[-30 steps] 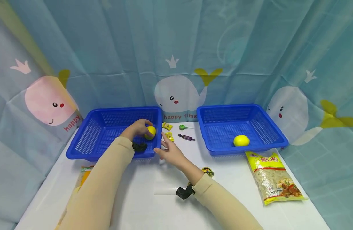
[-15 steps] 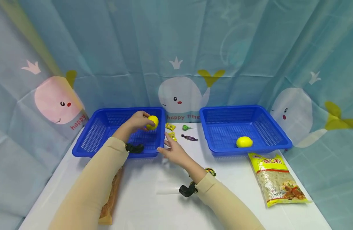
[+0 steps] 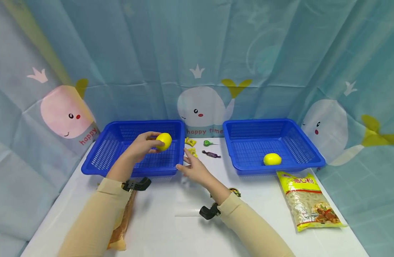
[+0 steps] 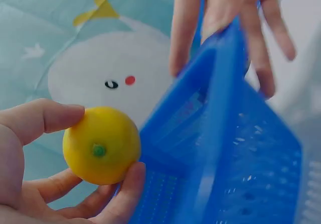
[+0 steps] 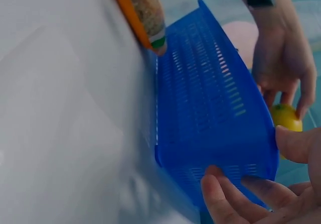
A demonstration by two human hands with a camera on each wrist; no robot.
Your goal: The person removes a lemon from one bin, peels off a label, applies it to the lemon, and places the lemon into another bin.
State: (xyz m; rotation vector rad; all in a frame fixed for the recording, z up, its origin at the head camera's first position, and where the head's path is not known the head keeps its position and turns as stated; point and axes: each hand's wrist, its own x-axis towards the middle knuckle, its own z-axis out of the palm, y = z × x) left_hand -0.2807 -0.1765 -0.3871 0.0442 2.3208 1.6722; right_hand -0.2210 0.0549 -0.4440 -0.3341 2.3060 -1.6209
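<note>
Baskets: two blue slotted plastic baskets sit along the table's back edge; the left basket is below your raised lemon, the right basket holds a second yellow lemon.
Left hand: your left hand curls fingers and thumb round one round yellow lemon, held above the left basket.
Right hand: your right hand, fingers spread, touches that basket's near right corner.
Sweets: four wrapped sweets lie between the baskets.
Packets: one yellow noodle packet near the right edge.
</note>
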